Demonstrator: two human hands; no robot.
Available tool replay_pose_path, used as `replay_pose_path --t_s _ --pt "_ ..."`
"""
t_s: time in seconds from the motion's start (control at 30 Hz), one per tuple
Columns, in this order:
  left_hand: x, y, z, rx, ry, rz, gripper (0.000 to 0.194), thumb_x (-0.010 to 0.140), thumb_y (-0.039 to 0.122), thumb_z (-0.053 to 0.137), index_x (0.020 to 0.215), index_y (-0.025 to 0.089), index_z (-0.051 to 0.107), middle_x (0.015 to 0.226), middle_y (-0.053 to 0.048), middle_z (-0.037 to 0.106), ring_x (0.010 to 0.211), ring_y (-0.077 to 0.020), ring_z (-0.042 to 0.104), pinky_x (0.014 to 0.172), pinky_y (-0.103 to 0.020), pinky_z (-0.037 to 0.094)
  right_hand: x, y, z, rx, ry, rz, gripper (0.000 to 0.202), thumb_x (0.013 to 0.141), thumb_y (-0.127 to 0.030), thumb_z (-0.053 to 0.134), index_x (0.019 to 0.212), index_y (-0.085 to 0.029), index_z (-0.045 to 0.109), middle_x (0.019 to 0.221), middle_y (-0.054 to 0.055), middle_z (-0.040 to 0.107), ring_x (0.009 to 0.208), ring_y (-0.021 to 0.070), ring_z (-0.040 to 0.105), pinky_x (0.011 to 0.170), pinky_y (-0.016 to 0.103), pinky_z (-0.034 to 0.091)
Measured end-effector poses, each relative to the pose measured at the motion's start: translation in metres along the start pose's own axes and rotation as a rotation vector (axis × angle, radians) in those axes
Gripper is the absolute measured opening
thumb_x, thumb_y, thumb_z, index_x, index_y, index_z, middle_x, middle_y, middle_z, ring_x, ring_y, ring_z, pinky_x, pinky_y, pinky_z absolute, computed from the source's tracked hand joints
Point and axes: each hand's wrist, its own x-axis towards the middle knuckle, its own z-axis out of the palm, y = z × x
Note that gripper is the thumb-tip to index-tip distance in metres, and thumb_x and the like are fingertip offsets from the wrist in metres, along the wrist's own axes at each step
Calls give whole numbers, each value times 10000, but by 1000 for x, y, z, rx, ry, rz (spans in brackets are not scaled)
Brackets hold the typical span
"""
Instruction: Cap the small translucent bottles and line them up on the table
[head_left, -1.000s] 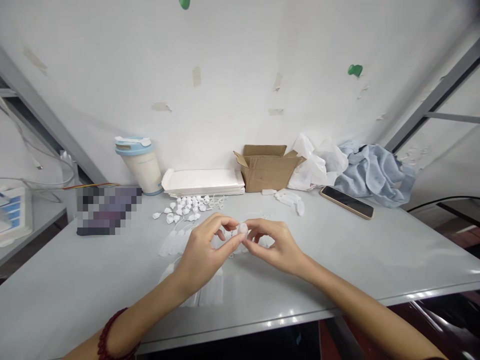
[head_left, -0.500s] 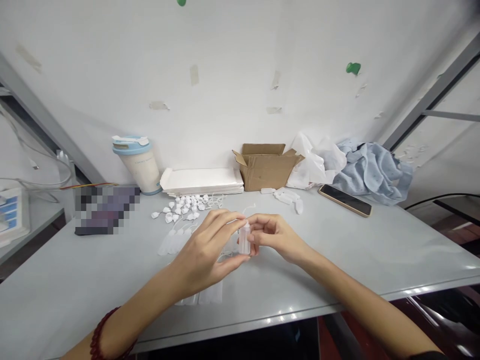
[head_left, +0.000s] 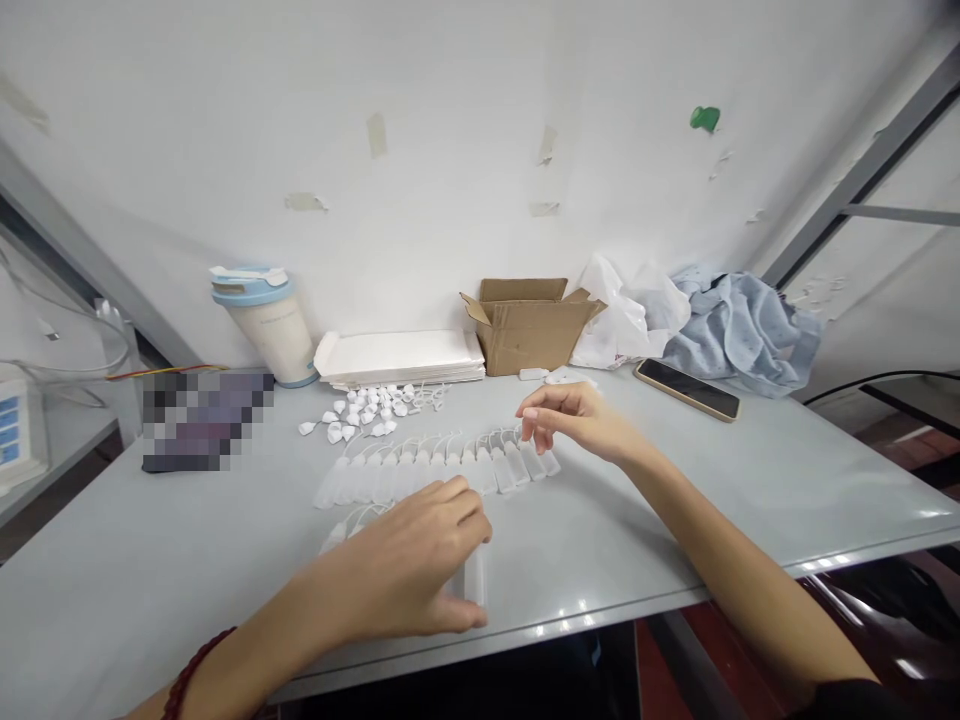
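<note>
My left hand [head_left: 420,560] is low over the table, its thumb and fingers around the two ends of a small translucent plastic bottle [head_left: 475,578]. This bottle lies at the right end of a front row, most of which my hand and wrist hide. Behind it runs a longer row of similar bottles [head_left: 405,480], laid side by side with thin white strings at their tops. My right hand [head_left: 574,420] hovers just beyond that row's right end, fingers loosely bent and apart, with nothing visible in them. Several loose bottles [head_left: 534,374] lie past it, partly hidden.
White caps [head_left: 367,405] are heaped left of centre, beside loose white strings [head_left: 431,397]. Along the wall stand a tumbler [head_left: 274,330], flat white boxes [head_left: 405,357], a cardboard box [head_left: 536,335], a plastic bag [head_left: 626,315] and blue cloth [head_left: 750,330]. A phone [head_left: 688,388] lies to the right.
My left hand has brought the bottle down from in front of me to the front row. My right hand has let go of it and moved right and away, uncovering the back row.
</note>
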Motion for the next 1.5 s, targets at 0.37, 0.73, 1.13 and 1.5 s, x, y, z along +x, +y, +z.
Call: replay_pose_path --t_s 0.37,0.73,1.13,1.5 --pt "-1 -3 -3 55 -137 -91 351 653 334 804 855 156 579 896 -48 582 874 -236 517 688 -310 430 1 5 14 -67 -77 48 215 839 -351 601 811 -141 638 711 34 674 554 104 586 524 232 434" --pt "-2 -1 -6 90 -144 -94 359 665 353 798 832 152 554 903 -55 578 889 -247 508 698 -320 417 2 6 14 -68 -68 50 215 831 -354 600 800 -145 637 703 33 667 557 109 579 533 243 435" --pt "-5 -17 -10 -140 16 -150 369 794 510 627 965 196 538 918 -24 562 825 -205 527 674 -303 433 3 10 10 -119 -40 1 222 849 -360 571 825 -148 633 729 40 677 571 115 595 547 245 453" --pt "5 -97 -6 112 598 -328 252 907 224 323 970 157 557 1010 -105 603 1009 -263 489 871 -438 420 19 35 -23 -937 283 -141 158 872 -174 469 864 -165 627 893 91 674 780 203 619 660 293 464"
